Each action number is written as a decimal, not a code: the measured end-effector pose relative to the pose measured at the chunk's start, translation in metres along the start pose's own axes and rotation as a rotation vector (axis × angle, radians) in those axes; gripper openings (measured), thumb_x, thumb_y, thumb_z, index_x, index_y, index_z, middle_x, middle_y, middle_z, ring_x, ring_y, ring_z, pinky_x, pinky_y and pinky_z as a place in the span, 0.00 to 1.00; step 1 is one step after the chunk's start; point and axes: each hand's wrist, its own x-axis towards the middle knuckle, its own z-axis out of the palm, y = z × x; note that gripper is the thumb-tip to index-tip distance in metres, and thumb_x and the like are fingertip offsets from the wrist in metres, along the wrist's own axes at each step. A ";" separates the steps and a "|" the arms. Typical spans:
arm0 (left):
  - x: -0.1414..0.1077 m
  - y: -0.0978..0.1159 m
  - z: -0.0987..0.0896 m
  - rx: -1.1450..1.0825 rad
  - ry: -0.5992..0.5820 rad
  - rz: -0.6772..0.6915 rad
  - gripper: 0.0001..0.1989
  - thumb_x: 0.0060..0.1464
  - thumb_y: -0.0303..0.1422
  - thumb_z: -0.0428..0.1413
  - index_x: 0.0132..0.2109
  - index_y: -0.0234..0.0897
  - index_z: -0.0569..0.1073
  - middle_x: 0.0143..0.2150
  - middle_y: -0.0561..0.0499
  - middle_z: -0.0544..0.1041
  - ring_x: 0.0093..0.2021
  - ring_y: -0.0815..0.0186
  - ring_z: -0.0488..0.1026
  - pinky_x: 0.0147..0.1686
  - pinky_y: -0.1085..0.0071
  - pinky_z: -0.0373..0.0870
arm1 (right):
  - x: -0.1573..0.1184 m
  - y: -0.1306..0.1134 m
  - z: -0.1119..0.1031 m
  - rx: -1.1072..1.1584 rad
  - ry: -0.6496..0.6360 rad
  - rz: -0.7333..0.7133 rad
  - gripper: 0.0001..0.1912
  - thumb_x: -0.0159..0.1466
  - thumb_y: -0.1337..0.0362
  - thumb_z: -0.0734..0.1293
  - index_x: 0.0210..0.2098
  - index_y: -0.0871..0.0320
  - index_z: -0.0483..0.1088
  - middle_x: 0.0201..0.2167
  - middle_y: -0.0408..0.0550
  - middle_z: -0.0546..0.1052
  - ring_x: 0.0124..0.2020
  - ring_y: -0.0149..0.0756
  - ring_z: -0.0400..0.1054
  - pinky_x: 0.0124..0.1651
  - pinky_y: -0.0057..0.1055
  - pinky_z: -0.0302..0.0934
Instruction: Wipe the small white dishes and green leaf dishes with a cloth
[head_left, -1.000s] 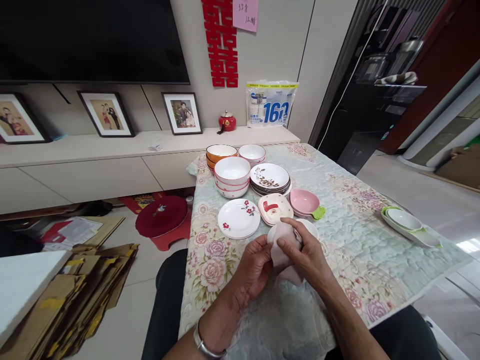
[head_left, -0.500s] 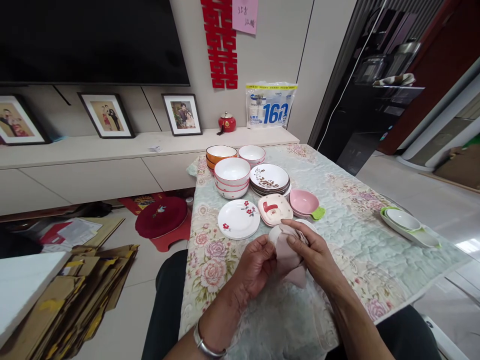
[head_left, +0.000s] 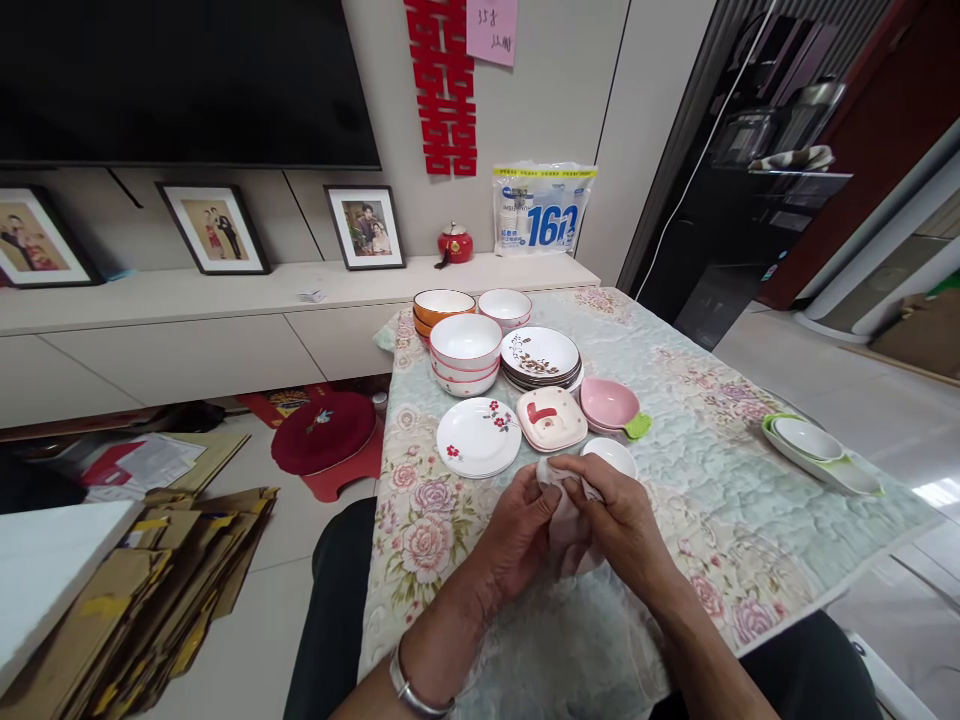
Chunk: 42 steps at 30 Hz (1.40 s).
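Note:
Close in front of me, my left hand (head_left: pixel 519 528) is closed on a small white dish (head_left: pixel 545 470), of which only a bit of the rim shows. My right hand (head_left: pixel 624 512) presses a pale pinkish-grey cloth (head_left: pixel 568 525) against it, fingers bunched, and the cloth hangs down between both hands. Just beyond my right fingers lies a small white bowl (head_left: pixel 611 455). Behind the hands are square cream dishes (head_left: pixel 551 418) with a red motif, white plates (head_left: pixel 478 438) with red flowers, and pink bowls (head_left: pixel 609 402) with a green leaf-shaped handle.
Farther back stand red-rimmed white bowls (head_left: pixel 465 345), orange bowls (head_left: pixel 442 305) and brown-patterned plates (head_left: pixel 540 352). A long green-edged dish with a bowl (head_left: pixel 806 438) lies at the right. Beside the table on the left are a red stool (head_left: pixel 324 432) and flattened cardboard (head_left: pixel 135 590).
My right hand has shifted slightly down and left over the dish, tilting it with the cloth. More of the small white bowl behind it shows.

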 end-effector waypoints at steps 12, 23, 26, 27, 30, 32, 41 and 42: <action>-0.003 0.010 0.007 -0.034 -0.003 -0.044 0.17 0.53 0.33 0.63 0.51 0.36 0.76 0.48 0.45 0.79 0.48 0.60 0.75 0.49 0.67 0.69 | -0.002 -0.012 0.000 0.168 -0.058 0.263 0.17 0.68 0.56 0.62 0.55 0.50 0.71 0.48 0.45 0.79 0.47 0.40 0.73 0.45 0.33 0.67; 0.000 0.001 0.002 -0.098 0.063 -0.197 0.13 0.55 0.38 0.60 0.42 0.33 0.78 0.39 0.45 0.80 0.43 0.59 0.75 0.44 0.67 0.69 | 0.000 -0.006 0.014 -0.194 0.061 0.024 0.10 0.66 0.64 0.63 0.47 0.56 0.69 0.41 0.50 0.74 0.43 0.41 0.68 0.44 0.36 0.63; 0.000 0.000 0.002 -0.065 0.103 -0.081 0.11 0.55 0.39 0.61 0.40 0.36 0.77 0.38 0.48 0.79 0.42 0.61 0.75 0.43 0.68 0.70 | -0.002 -0.002 0.019 -0.478 0.120 -0.029 0.07 0.64 0.64 0.64 0.41 0.57 0.71 0.37 0.52 0.72 0.41 0.46 0.66 0.43 0.39 0.63; 0.000 -0.001 0.001 -0.052 0.103 -0.056 0.10 0.55 0.39 0.62 0.39 0.36 0.77 0.37 0.49 0.79 0.41 0.61 0.75 0.42 0.68 0.70 | -0.003 -0.002 0.020 -0.553 0.131 -0.030 0.06 0.64 0.63 0.65 0.40 0.57 0.71 0.36 0.52 0.71 0.39 0.46 0.65 0.41 0.39 0.62; 0.000 -0.003 0.000 -0.001 0.105 -0.038 0.12 0.55 0.41 0.62 0.40 0.37 0.76 0.39 0.48 0.79 0.43 0.59 0.75 0.43 0.67 0.71 | -0.004 -0.004 0.019 -0.564 0.091 0.023 0.07 0.65 0.63 0.64 0.40 0.58 0.72 0.34 0.50 0.71 0.35 0.42 0.67 0.35 0.34 0.62; -0.001 -0.003 -0.001 0.053 0.130 -0.009 0.13 0.55 0.42 0.61 0.40 0.36 0.77 0.40 0.47 0.80 0.45 0.58 0.75 0.45 0.66 0.71 | -0.004 -0.009 0.011 -0.417 -0.008 0.048 0.11 0.64 0.66 0.64 0.46 0.57 0.72 0.37 0.50 0.74 0.38 0.41 0.70 0.39 0.34 0.64; -0.002 0.001 -0.001 0.125 0.167 -0.007 0.24 0.57 0.52 0.56 0.43 0.33 0.78 0.40 0.45 0.81 0.46 0.56 0.76 0.49 0.63 0.69 | 0.000 -0.021 -0.005 0.062 -0.185 0.000 0.08 0.66 0.68 0.64 0.43 0.55 0.74 0.43 0.47 0.78 0.44 0.39 0.72 0.47 0.33 0.65; -0.002 0.002 0.001 0.103 0.172 -0.019 0.24 0.57 0.52 0.56 0.42 0.34 0.78 0.39 0.45 0.81 0.46 0.56 0.76 0.49 0.63 0.68 | 0.000 -0.018 0.000 0.023 -0.143 -0.039 0.09 0.65 0.70 0.64 0.43 0.55 0.74 0.43 0.48 0.78 0.44 0.39 0.71 0.47 0.34 0.65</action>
